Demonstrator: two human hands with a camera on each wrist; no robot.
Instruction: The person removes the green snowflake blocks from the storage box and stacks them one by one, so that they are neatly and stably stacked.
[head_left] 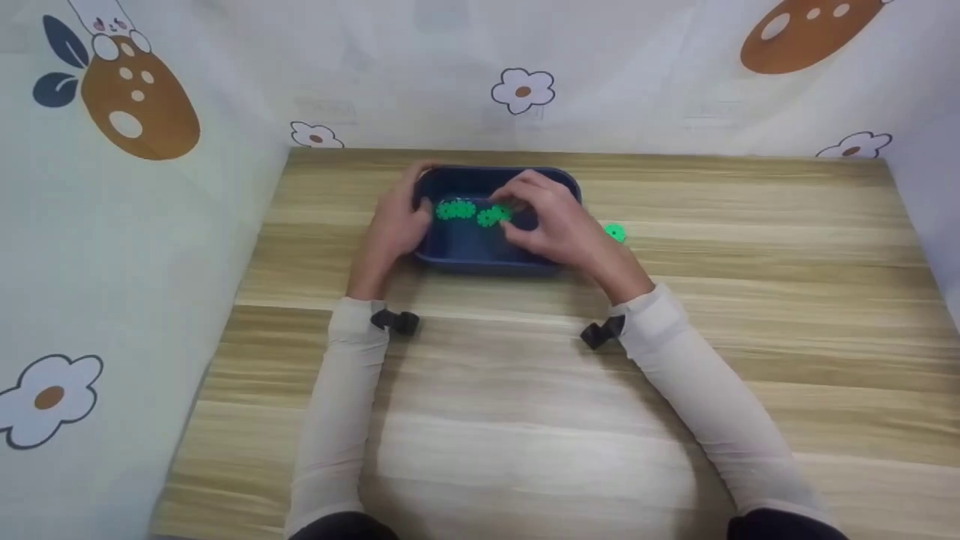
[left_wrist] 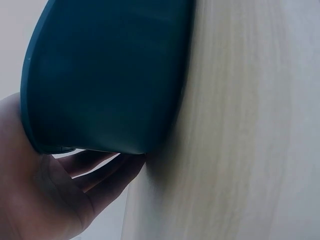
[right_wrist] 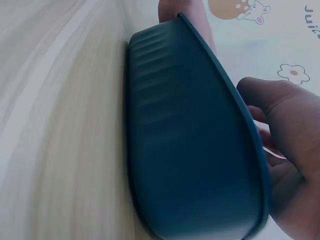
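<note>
Blue tub (head_left: 469,246) stretches left-right

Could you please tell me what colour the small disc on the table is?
The disc is bright green, seen best in the head view.

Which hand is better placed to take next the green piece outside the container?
Probably the right hand: the loose green piece lies beside its wrist, on the right of the blue container. The left hand grips the container's opposite side.

Small green notched discs (head_left: 488,218): I'm seeing them partly hidden by the bare right hand (head_left: 555,225).
Dark-blue rounded plastic tub (left_wrist: 105,75): the left-wrist view's top edge is cropping it.
</note>
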